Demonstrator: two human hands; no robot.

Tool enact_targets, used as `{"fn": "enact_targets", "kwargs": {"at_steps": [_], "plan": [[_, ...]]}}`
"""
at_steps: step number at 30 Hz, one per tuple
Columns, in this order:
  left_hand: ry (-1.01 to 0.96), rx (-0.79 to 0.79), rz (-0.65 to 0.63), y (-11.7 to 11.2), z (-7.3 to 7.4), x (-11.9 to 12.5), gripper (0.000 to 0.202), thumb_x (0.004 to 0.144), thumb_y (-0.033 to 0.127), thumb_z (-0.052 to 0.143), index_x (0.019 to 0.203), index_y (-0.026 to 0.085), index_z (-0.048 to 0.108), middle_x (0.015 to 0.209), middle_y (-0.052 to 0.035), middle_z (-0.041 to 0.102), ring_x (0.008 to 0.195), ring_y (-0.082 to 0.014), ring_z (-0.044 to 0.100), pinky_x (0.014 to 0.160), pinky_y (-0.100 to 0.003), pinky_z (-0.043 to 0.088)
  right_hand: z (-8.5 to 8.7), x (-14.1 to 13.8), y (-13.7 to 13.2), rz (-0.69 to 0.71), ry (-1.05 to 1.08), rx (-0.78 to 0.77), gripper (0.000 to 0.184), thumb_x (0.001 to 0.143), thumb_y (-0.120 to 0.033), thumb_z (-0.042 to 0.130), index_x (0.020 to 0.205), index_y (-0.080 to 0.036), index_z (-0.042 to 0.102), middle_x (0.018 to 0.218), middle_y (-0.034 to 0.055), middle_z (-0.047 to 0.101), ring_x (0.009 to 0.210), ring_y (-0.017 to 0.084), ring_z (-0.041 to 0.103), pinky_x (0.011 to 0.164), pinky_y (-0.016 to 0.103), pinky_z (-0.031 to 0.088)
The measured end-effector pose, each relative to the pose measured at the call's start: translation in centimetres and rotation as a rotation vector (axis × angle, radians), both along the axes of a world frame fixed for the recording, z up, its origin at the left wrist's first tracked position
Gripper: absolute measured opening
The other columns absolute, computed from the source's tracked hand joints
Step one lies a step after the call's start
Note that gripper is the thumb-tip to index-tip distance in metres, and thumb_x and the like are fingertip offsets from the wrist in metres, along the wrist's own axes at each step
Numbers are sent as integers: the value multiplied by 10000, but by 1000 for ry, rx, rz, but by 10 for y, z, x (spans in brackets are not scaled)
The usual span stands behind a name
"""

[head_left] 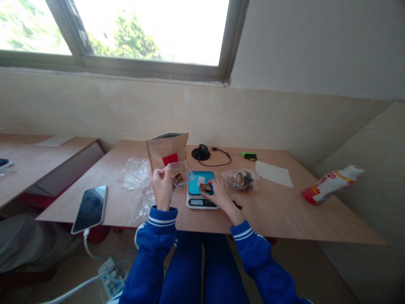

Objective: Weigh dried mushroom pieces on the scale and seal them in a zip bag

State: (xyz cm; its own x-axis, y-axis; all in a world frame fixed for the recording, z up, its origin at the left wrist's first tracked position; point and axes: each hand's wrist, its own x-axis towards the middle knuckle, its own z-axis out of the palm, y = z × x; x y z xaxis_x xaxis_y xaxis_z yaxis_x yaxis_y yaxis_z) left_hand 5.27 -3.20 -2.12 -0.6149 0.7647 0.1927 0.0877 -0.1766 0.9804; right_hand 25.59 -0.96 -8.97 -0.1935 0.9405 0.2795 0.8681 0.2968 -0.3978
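Item 1: clear pouch (181,174) with brown pieces inside, pinched in the left hand (162,185), just left of the scale (198,202).
Item 2: brown piece (205,187) on the scale's blue plate; I read the right hand (219,194) fingertips as closed on it.
Nearby on the counter (284,211): kraft bag (167,150), filled pouch (240,179), phone (90,208).

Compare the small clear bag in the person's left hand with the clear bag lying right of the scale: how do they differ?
The held bag is lifted off the table by the left hand; the lying bag rests flat beside the scale. The held bag shows only a few brown pieces; the lying bag looks fuller, with some darker bits. Both are small, clear plastic and hold brownish pieces.
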Motion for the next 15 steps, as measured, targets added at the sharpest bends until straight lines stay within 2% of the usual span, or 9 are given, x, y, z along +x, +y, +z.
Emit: {"fn": "enact_targets", "kwargs": {"at_steps": [3,5,7,9,11,13,15], "plan": [[-48,9,-28,-2,2,1,336,752,458,616,645,188,448,541,54,487,501,-96,477,509,-221,372,0,3,5,-7,211,-12,248,743,-355,662,898,-197,548,798,29,617,787,226,581,714,333,414],[-56,15,-70,-4,2,2,339,748,449,626,639,186,442,538,59,478,496,-88,472,506,-215,375,7,2,8,6,423,-15,182,783,-353,611,858,-207,533,675,-13,566,651,182,561,629,290,409],[-77,25,-129,-6,3,2,353,740,453,635,635,190,425,520,69,463,475,-81,462,491,-210,377,23,-4,7,11,670,35,191,812,-385,581,858,-211,516,678,-18,553,621,161,557,593,270,420],[-111,22,-190,-9,5,3,375,726,470,644,631,194,409,496,76,450,448,-77,452,464,-204,368,46,-13,2,31,860,99,229,824,-417,579,900,-211,512,748,-5,579,652,150,574,605,260,446],[-164,6,-237,-11,7,6,396,704,489,657,632,197,399,505,65,485,459,-86,487,453,-203,377,73,-23,-7,131,862,97,251,838,-435,576,942,-208,549,792,6,614,689,143,590,638,253,459],[-240,-6,-287,-14,9,9,403,687,495,666,641,198,397,596,22,586,559,-122,585,490,-218,434,96,-30,-19,267,686,54,276,860,-447,560,1002,-216,611,848,17,659,723,144,597,678,256,458],[-320,-9,-339,-16,10,12,401,676,483,673,650,197,392,753,-31,673,729,-172,661,573,-258,504,110,-33,-31,335,508,55,303,904,-445,499,1075,-241,642,932,26,691,743,149,603,739,279,454]]}}
